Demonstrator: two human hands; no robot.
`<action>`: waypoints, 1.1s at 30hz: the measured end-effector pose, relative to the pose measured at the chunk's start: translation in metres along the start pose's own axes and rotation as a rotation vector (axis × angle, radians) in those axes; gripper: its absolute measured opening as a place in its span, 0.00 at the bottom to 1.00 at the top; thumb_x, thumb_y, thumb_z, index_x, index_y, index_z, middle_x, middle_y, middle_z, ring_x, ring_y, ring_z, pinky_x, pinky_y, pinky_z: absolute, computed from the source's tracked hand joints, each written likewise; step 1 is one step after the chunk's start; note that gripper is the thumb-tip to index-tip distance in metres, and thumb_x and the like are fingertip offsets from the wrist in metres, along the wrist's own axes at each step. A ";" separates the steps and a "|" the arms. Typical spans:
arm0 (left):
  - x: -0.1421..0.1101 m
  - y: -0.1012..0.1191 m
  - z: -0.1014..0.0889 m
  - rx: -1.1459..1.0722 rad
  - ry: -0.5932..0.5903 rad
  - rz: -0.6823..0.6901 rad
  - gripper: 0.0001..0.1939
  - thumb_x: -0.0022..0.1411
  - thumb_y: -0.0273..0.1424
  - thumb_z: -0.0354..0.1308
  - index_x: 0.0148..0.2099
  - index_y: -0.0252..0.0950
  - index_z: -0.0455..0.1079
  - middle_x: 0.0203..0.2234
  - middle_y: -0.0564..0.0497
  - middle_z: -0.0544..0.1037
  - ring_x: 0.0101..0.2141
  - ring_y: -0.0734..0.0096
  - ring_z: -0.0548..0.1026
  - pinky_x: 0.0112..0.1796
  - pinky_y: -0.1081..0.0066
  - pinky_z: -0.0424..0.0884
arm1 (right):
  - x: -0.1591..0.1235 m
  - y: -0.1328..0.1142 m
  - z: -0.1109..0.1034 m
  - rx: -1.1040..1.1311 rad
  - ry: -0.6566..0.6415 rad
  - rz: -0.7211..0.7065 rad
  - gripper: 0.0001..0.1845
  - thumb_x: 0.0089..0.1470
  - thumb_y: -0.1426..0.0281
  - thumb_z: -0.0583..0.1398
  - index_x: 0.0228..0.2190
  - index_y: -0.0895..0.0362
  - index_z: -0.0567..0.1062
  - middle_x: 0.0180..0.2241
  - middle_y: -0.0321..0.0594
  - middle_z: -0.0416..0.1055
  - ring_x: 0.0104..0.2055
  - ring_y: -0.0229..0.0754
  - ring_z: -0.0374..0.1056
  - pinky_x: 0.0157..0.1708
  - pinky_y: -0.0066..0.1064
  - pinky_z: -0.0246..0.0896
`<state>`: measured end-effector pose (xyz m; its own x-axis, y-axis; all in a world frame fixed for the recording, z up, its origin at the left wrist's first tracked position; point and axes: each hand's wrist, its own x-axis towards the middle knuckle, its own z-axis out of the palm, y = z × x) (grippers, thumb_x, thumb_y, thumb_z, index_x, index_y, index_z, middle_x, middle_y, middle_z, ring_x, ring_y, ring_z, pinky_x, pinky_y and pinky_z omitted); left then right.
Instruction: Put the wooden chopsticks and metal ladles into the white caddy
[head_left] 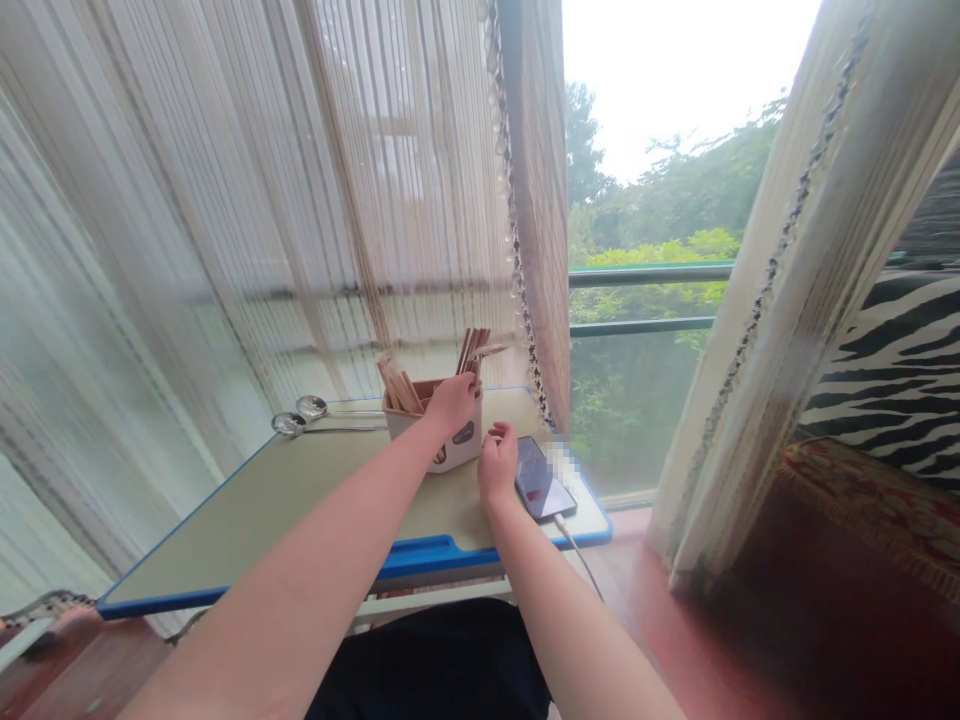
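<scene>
A pale utensil box (454, 455) with a brown inside and dark oval marks stands on the small table (315, 505). My left hand (452, 402) reaches over its front rim at the right part, fingers bent down and partly hidden. Right by these fingers, brown chopsticks (472, 347) and a utensil with a flat pale end (490, 351) stick up; what the fingers grip is unclear. Wrapped light-coloured sticks (399, 385) lean in the box's left part. My right hand (498, 462) is loosely curled beside the box's right side, with nothing visible in it.
A phone (541, 480) with a white charging cable (566, 530) lies right of my right hand. Two metal ladles (289, 424) (310, 407) rest at the table's far left. Curtains (225, 200) hang behind, and a cushioned seat (870, 500) stands at right.
</scene>
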<state>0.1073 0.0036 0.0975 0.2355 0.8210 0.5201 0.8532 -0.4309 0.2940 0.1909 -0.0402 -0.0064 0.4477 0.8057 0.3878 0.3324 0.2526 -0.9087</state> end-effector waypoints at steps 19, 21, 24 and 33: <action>-0.012 0.010 -0.001 0.170 0.039 0.040 0.17 0.61 0.34 0.46 0.32 0.37 0.75 0.30 0.45 0.78 0.34 0.63 0.75 0.38 0.68 0.67 | -0.010 0.002 0.004 0.129 -0.010 -0.086 0.12 0.49 0.74 0.49 0.37 0.58 0.64 0.37 0.45 0.67 0.40 0.43 0.63 0.42 0.34 0.58; -0.012 0.011 0.000 0.155 0.057 0.019 0.16 0.61 0.34 0.46 0.33 0.37 0.75 0.29 0.46 0.78 0.34 0.62 0.75 0.38 0.68 0.67 | -0.010 0.002 0.004 0.124 -0.005 -0.091 0.12 0.49 0.74 0.49 0.37 0.58 0.64 0.37 0.45 0.67 0.40 0.43 0.63 0.42 0.34 0.58; -0.012 0.012 0.002 0.134 0.079 -0.012 0.15 0.60 0.34 0.47 0.33 0.38 0.75 0.28 0.46 0.78 0.33 0.62 0.75 0.37 0.68 0.67 | -0.009 0.003 0.005 0.123 -0.002 -0.089 0.12 0.49 0.73 0.49 0.37 0.58 0.64 0.37 0.45 0.67 0.39 0.43 0.63 0.41 0.34 0.58; -0.012 0.014 0.004 0.131 0.121 -0.013 0.12 0.58 0.33 0.49 0.34 0.39 0.74 0.30 0.47 0.78 0.35 0.62 0.74 0.37 0.67 0.68 | -0.010 0.002 0.005 0.116 0.009 -0.092 0.10 0.49 0.73 0.50 0.36 0.58 0.64 0.36 0.44 0.67 0.39 0.44 0.63 0.41 0.35 0.58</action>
<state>0.1179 -0.0109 0.0923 0.1733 0.7714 0.6123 0.9110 -0.3618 0.1981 0.1832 -0.0447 -0.0127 0.4273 0.7719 0.4707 0.2741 0.3855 -0.8810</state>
